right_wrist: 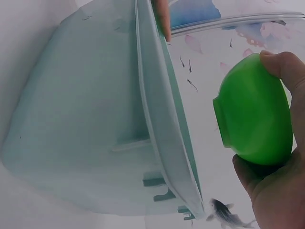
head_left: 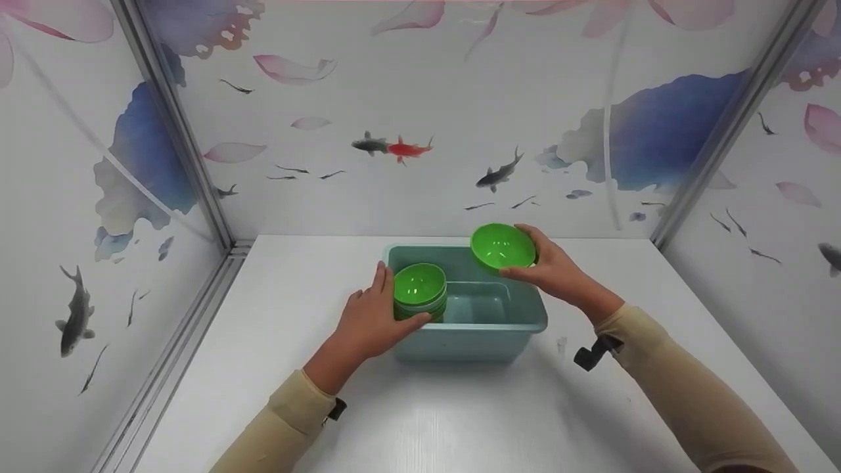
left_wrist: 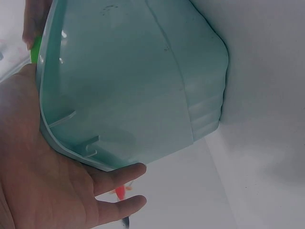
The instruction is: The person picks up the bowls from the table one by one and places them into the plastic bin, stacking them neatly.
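A stack of green bowls (head_left: 419, 286), with a paler rim showing among them, stands in the left end of a teal plastic basin (head_left: 470, 343). My left hand (head_left: 374, 316) spans this stack, thumb across its front and fingers along its left side. In the left wrist view, two fingers of that hand (left_wrist: 52, 176) stretch past the basin's outside. A single green bowl (head_left: 502, 246) is held by my right hand (head_left: 555, 270), tilted above the basin's far right rim. The right wrist view shows the thumb and fingers on opposite edges of this bowl (right_wrist: 255, 112).
The basin sits on a white table (head_left: 420, 420). White panels (head_left: 420, 85) printed with fish and petals enclose the back and sides, with metal posts (head_left: 181, 125) at the corners. Inside the basin, right of the stack, its bottom (head_left: 479, 305) shows.
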`<state>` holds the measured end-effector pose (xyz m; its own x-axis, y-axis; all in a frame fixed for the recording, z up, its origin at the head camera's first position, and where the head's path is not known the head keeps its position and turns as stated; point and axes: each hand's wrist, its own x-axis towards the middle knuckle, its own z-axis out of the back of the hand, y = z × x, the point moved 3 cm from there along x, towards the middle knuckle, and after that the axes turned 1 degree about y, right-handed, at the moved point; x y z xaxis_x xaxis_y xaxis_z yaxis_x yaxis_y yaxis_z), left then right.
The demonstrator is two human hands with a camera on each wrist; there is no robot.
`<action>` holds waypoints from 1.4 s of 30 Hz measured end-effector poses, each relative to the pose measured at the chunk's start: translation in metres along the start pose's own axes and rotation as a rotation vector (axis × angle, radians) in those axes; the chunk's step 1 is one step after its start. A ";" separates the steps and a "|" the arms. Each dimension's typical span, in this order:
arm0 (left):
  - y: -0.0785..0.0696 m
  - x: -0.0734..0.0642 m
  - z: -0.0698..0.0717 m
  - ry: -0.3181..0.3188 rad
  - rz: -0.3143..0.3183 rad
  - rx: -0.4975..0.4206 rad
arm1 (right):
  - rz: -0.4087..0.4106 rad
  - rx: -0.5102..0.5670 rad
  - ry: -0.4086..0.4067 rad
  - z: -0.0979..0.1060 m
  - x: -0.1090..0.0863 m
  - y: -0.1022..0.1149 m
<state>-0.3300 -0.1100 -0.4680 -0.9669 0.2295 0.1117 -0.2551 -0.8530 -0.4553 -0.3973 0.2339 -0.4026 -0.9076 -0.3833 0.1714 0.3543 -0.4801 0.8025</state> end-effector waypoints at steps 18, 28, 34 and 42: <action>-0.001 -0.001 0.001 0.003 0.012 0.001 | -0.011 -0.052 0.153 -0.019 0.026 0.021; -0.001 0.000 0.000 0.002 0.003 0.000 | 0.022 -0.047 0.275 -0.032 0.046 0.033; -0.001 0.000 0.001 0.006 0.004 0.009 | 0.057 -0.060 0.316 -0.038 0.058 0.039; 0.000 0.000 0.000 0.007 0.003 0.007 | 0.105 -0.084 0.348 -0.044 0.069 0.043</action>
<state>-0.3301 -0.1097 -0.4677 -0.9676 0.2304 0.1038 -0.2522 -0.8568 -0.4497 -0.4347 0.1523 -0.3811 -0.7394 -0.6724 0.0336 0.4716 -0.4817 0.7386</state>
